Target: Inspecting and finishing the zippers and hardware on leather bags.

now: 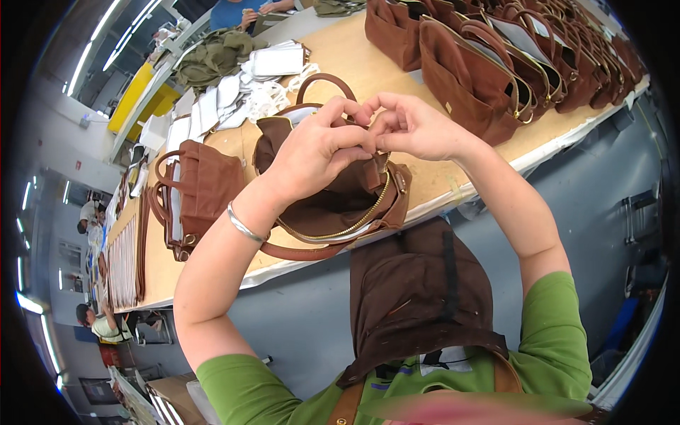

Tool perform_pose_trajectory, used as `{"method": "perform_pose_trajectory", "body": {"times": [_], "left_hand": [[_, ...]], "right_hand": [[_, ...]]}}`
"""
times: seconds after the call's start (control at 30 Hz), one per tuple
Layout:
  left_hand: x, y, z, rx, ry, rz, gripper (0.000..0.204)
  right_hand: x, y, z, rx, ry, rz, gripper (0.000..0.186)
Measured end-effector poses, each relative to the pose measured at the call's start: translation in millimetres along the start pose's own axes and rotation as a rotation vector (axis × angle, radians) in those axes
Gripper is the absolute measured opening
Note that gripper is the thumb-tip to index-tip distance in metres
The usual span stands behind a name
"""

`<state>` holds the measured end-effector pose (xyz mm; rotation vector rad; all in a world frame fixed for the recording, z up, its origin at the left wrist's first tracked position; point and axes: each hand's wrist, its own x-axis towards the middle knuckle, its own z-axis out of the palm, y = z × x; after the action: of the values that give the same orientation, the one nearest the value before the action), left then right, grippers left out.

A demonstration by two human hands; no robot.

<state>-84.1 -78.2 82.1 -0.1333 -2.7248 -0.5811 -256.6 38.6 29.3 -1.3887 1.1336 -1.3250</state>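
An open brown handbag (333,202) with a gold zipper round its mouth stands on the table in front of me. One of its curved handles (327,79) rises behind my hands, and the other droops over the table's near edge. Above the bag's mouth my left hand (326,142) and my right hand (411,127) meet, fingertips pinched close together. What lies between the fingers is too small or hidden to make out. A short brown leather tab (372,173) hangs just beneath the fingertips, inside the opening.
A smaller brown bag (205,184) sits to the left, beside a row of brown straps (126,258). White pieces and cords (227,99) and olive cloth (216,57) lie farther back. Many finished-looking brown bags (467,78) crowd the right. Another person (241,13) works across the table.
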Motion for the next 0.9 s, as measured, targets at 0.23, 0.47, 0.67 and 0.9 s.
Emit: {"method": "perform_pose_trajectory", "body": {"times": [0.23, 0.47, 0.67, 0.9], "left_hand": [[5, -5, -7, 0.007, -0.062, -0.097, 0.016], [3, -9, -9, -0.521, -0.169, -0.452, 0.022], [5, 0, -5, -0.287, -0.09, -0.271, 0.021], [14, 14, 0, 0.151, 0.024, -0.015, 0.015]], "right_hand": [[0, 2, -4, 0.031, 0.071, -0.05, 0.043], [-7, -11, 0, -0.011, 0.054, -0.054, 0.049], [-3, -8, -4, -0.065, 0.091, -0.026, 0.047], [0, -2, -5, -0.01, 0.099, -0.015, 0.044]]}}
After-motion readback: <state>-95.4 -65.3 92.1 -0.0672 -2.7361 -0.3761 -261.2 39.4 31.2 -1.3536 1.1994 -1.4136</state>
